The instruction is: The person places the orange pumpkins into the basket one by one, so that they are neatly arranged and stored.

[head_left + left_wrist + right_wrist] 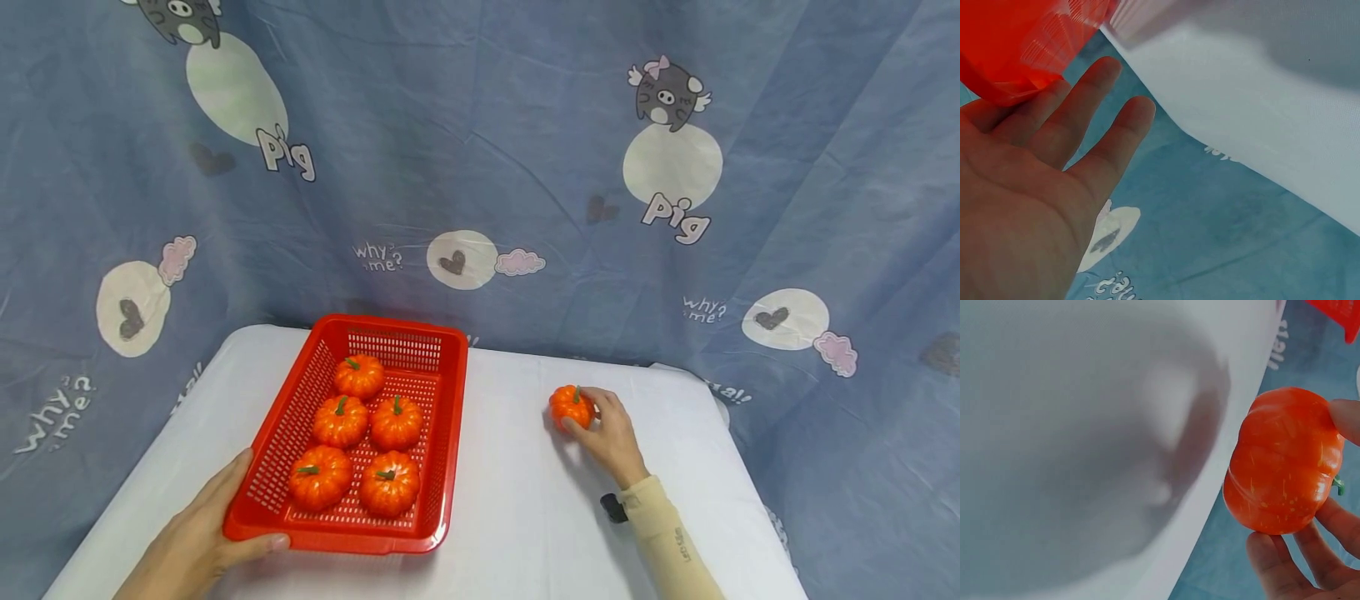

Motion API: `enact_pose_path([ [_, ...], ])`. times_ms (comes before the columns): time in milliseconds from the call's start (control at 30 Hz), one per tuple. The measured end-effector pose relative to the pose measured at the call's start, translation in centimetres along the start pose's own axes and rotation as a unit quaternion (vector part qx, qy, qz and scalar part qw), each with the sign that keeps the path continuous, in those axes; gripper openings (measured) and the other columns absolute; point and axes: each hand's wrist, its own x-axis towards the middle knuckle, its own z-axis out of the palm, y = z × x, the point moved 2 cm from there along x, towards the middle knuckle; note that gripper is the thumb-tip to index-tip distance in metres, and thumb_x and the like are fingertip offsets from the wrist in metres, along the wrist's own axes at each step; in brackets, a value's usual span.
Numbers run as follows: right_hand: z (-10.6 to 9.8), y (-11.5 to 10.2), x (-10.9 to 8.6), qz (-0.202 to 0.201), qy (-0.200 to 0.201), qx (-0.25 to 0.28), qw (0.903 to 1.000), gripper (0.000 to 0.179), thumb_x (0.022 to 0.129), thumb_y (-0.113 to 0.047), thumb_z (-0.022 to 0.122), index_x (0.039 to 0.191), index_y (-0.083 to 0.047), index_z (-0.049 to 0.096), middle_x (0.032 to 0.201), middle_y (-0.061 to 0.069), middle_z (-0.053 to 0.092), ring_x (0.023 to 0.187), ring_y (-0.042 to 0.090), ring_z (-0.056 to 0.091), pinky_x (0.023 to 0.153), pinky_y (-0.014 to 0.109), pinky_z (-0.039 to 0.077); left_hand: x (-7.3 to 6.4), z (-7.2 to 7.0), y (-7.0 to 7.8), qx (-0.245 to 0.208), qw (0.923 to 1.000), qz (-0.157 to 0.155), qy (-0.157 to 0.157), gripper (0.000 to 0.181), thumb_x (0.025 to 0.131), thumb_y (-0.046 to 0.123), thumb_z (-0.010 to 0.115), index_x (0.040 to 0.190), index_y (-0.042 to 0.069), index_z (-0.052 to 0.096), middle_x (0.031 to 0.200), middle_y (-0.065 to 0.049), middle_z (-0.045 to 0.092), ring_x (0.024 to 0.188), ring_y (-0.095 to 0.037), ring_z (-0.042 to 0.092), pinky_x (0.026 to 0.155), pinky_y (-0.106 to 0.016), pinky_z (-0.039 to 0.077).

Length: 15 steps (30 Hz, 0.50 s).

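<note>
My right hand [611, 437] holds a small orange pumpkin [572, 408] with a green stem between thumb and fingers, over the right part of the white table. In the right wrist view the pumpkin [1285, 462] hangs over the cloth, its shadow beside it. My left hand [198, 529] holds the near left corner of a red plastic basket [455, 417], thumb along the front rim and fingers along the left side. Two fingertips of the left hand [1029, 169] extend past the basket wall in the left wrist view. Several similar pumpkins [341, 422] lie inside the basket.
A white cloth covers the table [502, 467], with the basket on its left half. Behind it hangs a blue curtain [480, 167] printed with pigs and words. A small black object [613, 508] shows at the right wrist, beside the cream sleeve [667, 533].
</note>
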Motion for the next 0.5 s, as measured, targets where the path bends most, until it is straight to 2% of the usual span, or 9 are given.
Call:
enact_pose_path([
  [133, 0.8, -0.9, 0.2, -0.012, 0.004, 0.011, 0.9999, 0.057, 0.082, -0.019, 0.087, 0.132, -0.005, 0.062, 0.134, 0.017, 0.057, 0.118, 0.034, 0.057, 0.096, 0.051, 0.053, 0.0, 0.0, -0.1, 0.001, 1.0000, 0.000, 0.000, 0.137, 0.072, 0.071, 0.077, 0.162, 0.007, -0.004, 0.157, -0.032, 0.024, 0.127, -0.051, 0.040, 0.095, -0.074, 0.041],
  [367, 1.6, -3.0, 0.2, -0.044, 0.022, 0.035, 0.9982, 0.057, 0.080, -0.016, 0.088, 0.130, -0.006, 0.064, 0.132, 0.014, 0.059, 0.115, 0.030, 0.058, 0.091, 0.047, 0.055, 0.2, -0.1, 0.0, 0.001, 0.9995, -0.023, -0.020, 0.139, 0.071, 0.073, 0.076, 0.161, 0.005, -0.005, 0.158, -0.033, 0.022, 0.127, -0.052, 0.041, 0.096, -0.073, 0.041],
  [500, 2.0, -4.3, 0.0, -0.059, 0.029, 0.054, 0.9964, 0.057, 0.079, -0.018, 0.089, 0.129, -0.006, 0.065, 0.132, 0.011, 0.060, 0.116, 0.027, 0.059, 0.090, 0.044, 0.056, 0.2, -0.2, 0.1, 0.003, 0.9996, -0.021, -0.019, 0.139, 0.072, 0.072, 0.076, 0.161, 0.004, -0.005, 0.158, -0.033, 0.021, 0.128, -0.052, 0.040, 0.097, -0.073, 0.041],
])
